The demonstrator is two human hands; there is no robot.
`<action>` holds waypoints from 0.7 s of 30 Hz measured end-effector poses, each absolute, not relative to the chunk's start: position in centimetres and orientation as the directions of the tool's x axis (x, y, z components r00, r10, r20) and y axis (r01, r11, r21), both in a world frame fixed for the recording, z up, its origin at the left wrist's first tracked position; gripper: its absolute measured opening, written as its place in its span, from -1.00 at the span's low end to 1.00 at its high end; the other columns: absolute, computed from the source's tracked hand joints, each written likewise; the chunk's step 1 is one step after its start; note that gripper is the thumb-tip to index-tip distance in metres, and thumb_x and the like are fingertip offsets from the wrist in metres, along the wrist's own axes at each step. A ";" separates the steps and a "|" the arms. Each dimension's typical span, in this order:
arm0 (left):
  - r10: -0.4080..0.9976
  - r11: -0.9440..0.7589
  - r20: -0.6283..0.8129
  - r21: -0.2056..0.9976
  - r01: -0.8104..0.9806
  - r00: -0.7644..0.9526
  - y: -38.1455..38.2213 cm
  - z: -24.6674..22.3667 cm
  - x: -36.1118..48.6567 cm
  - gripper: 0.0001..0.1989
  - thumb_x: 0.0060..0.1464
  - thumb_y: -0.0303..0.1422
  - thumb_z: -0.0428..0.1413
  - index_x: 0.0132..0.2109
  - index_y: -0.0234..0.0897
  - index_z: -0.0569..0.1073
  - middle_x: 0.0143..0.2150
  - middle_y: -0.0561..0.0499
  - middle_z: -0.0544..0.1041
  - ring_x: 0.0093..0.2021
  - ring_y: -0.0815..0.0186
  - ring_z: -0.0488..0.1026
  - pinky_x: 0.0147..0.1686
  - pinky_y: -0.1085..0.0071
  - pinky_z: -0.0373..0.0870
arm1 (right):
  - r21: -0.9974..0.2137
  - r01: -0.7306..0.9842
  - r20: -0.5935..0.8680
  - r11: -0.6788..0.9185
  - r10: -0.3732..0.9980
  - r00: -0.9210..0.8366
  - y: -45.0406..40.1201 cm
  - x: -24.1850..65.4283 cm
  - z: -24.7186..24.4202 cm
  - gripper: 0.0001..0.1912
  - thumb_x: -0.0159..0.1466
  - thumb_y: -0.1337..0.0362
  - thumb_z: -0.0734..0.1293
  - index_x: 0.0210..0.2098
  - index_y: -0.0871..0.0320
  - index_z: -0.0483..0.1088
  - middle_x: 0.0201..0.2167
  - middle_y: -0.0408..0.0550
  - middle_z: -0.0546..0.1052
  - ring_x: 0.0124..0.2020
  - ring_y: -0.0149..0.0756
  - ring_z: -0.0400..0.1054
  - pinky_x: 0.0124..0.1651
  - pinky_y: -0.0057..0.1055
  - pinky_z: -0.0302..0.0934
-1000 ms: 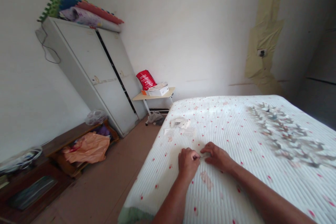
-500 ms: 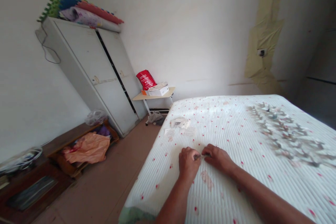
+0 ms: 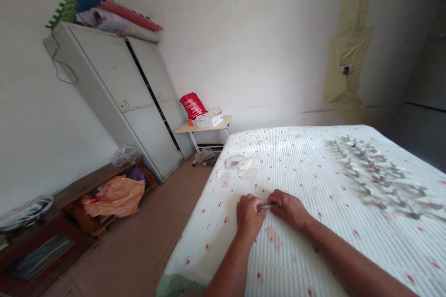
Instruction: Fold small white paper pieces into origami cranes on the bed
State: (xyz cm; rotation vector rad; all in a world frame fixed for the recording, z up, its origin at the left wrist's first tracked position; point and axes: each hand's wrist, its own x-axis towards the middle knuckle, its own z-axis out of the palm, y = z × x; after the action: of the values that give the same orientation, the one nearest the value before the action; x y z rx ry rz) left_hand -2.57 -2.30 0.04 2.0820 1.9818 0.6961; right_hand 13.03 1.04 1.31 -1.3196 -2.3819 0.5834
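Observation:
My left hand (image 3: 250,216) and my right hand (image 3: 287,206) are close together, low over the bed's striped cover (image 3: 292,260). Between them stretches a thin, greyish strip (image 3: 268,206), pinched at its left end by my left fingers and at its right end by my right fingers. Its exact kind is too small to make out. Beyond my hands lie a clear plastic packet (image 3: 239,162) and small printed paper slips (image 3: 249,174). To the right, several small grey-and-white twisted pieces (image 3: 376,167) are spread in rows, blurred in this view.
A small side table (image 3: 223,123) behind the bed bears a red bag (image 3: 193,105) and a white box (image 3: 210,121). At left stand a grey metal cabinet (image 3: 108,74) and a low wooden bench (image 3: 85,185) with an orange plastic bag (image 3: 114,196).
The thin strip between my hands shows more clearly now, with slightly more of it in sight. Both hands stay in nearly the same place; the whole view has shifted slightly.

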 end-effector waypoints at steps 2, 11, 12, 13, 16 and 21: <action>0.978 -0.089 0.208 0.454 0.886 -0.008 -2.2 0.0 -2.6 -0.86 -0.13 -0.45 0.10 -0.34 -0.18 0.49 -0.32 0.05 0.46 -0.21 0.29 0.30 -0.23 0.43 0.17 | -0.525 0.699 0.112 0.486 0.853 -0.509 1.1 13.0 1.5 -0.79 0.08 0.39 0.20 -0.34 0.08 0.43 -0.32 -0.14 0.43 -0.32 -0.39 0.31 -0.30 -0.54 0.07; 0.964 -0.158 0.264 0.480 0.863 0.030 -2.4 -0.2 -2.6 -0.78 -0.13 -0.51 0.05 -0.29 -0.19 0.46 -0.29 0.06 0.46 -0.20 0.27 0.29 -0.20 0.38 0.14 | -0.495 0.671 0.151 0.552 0.815 -0.559 2.1 12.8 0.7 -0.76 0.05 0.46 0.16 -0.40 0.10 0.42 -0.38 -0.13 0.43 -0.35 -0.39 0.31 -0.31 -0.54 0.07; 0.962 -0.168 0.272 0.477 0.863 0.037 -2.5 -0.2 -2.6 -0.78 -0.14 -0.51 0.05 -0.29 -0.19 0.46 -0.29 0.06 0.46 -0.21 0.27 0.28 -0.20 0.38 0.14 | -0.496 0.668 0.155 0.556 0.813 -0.562 2.1 12.8 0.6 -0.76 0.05 0.46 0.16 -0.41 0.11 0.41 -0.38 -0.13 0.43 -0.35 -0.39 0.30 -0.30 -0.53 0.07; 0.961 -0.174 0.273 0.474 0.863 0.044 -2.5 -0.2 -2.6 -0.78 -0.14 -0.52 0.04 -0.29 -0.19 0.45 -0.29 0.06 0.46 -0.21 0.27 0.28 -0.19 0.37 0.13 | -0.495 0.667 0.158 0.557 0.812 -0.562 2.1 12.9 0.5 -0.77 0.05 0.46 0.17 -0.41 0.11 0.41 -0.39 -0.13 0.43 -0.35 -0.39 0.30 -0.30 -0.53 0.07; 0.966 -0.169 0.254 0.477 0.862 0.049 -2.4 0.0 -2.5 -0.77 -0.15 -0.53 0.03 -0.29 -0.20 0.44 -0.29 0.06 0.46 -0.21 0.27 0.28 -0.18 0.36 0.12 | -0.493 0.670 0.164 0.554 0.816 -0.554 2.1 12.8 0.4 -0.79 0.03 0.45 0.17 -0.42 0.11 0.39 -0.39 -0.13 0.43 -0.36 -0.38 0.30 -0.32 -0.52 0.05; 0.960 -0.193 0.274 0.511 0.838 0.055 -2.3 0.0 -2.6 -0.74 -0.19 -0.56 0.02 -0.30 -0.22 0.44 -0.29 0.06 0.47 -0.22 0.27 0.29 -0.19 0.36 0.13 | -0.589 0.637 0.138 0.497 0.839 -0.527 2.4 13.0 0.2 -0.80 0.01 0.44 0.17 -0.44 0.12 0.38 -0.40 -0.15 0.45 -0.35 -0.39 0.30 -0.33 -0.53 0.05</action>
State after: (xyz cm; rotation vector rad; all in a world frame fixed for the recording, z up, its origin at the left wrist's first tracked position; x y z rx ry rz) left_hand -2.64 -2.34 -0.03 2.1134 1.8416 0.8370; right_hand 12.95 2.45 0.22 -1.2226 -2.3363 0.6720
